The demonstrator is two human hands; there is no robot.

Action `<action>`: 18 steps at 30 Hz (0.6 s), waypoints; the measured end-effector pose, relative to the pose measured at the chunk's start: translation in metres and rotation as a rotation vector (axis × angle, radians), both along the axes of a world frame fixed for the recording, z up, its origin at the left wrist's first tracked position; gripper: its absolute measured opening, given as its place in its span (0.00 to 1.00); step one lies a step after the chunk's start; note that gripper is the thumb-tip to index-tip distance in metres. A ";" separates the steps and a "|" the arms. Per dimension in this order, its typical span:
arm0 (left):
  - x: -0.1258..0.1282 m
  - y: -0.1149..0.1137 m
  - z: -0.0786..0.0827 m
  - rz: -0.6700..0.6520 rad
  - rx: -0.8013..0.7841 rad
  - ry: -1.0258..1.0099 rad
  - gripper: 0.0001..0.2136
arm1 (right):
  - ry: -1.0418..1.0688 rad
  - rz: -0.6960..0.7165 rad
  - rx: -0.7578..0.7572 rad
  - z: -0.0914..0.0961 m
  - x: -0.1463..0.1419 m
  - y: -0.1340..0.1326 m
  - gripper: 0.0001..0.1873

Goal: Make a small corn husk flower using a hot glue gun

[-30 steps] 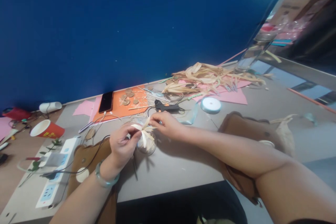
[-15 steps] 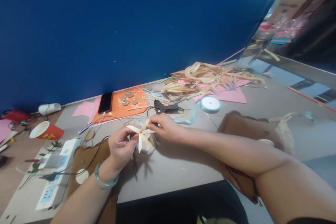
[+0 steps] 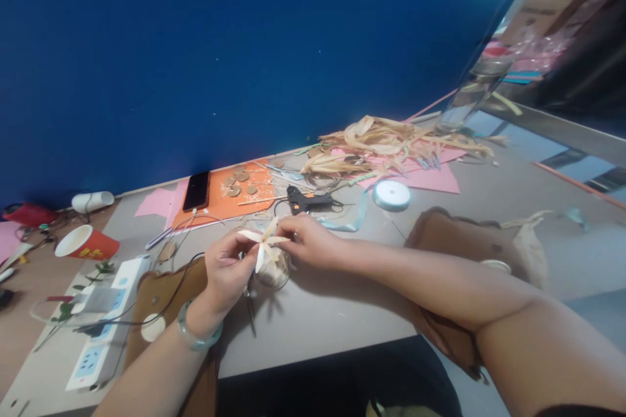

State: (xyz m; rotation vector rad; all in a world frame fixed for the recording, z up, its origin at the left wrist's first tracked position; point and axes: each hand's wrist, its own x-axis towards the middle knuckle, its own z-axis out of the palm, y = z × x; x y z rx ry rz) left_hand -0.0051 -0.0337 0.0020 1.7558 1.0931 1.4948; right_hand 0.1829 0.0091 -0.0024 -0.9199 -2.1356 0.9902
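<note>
A pale flower [image 3: 265, 243] with several narrow petals, seemingly of dried corn husk, is held up over the table. My left hand [image 3: 229, 267] pinches it from the left, thumb and fingers closed. My right hand [image 3: 306, 240] is closed at the flower's right side, its fingertips at a petal; their exact grip is partly hidden. Below the flower stands a small round clear container [image 3: 274, 272], mostly covered by the petals. A black glue gun [image 3: 313, 199] lies just beyond my right hand.
Behind lie a ribbon spool [image 3: 391, 195], a heap of dried husks [image 3: 376, 137], a phone [image 3: 196, 191] and orange paper [image 3: 259, 182] with small discs. At left are a power strip [image 3: 105, 332] with cables and a tipped red paper cup [image 3: 88, 243]. Brown sleeves [image 3: 454, 241] lie near both arms.
Both hands stay near the same spot. The flower has risen and tilted slightly, and more of the clear container shows beneath it. My left hand has shifted a little right.
</note>
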 end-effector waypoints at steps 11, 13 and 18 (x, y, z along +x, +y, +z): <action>-0.001 0.004 -0.001 0.047 -0.089 -0.044 0.02 | -0.011 -0.037 0.028 0.001 -0.001 -0.001 0.11; -0.001 0.005 -0.001 0.039 -0.093 -0.058 0.02 | -0.023 -0.027 0.033 0.001 -0.002 0.000 0.13; 0.000 0.007 -0.001 0.059 -0.088 -0.105 0.04 | -0.041 -0.060 0.117 0.004 0.000 0.004 0.16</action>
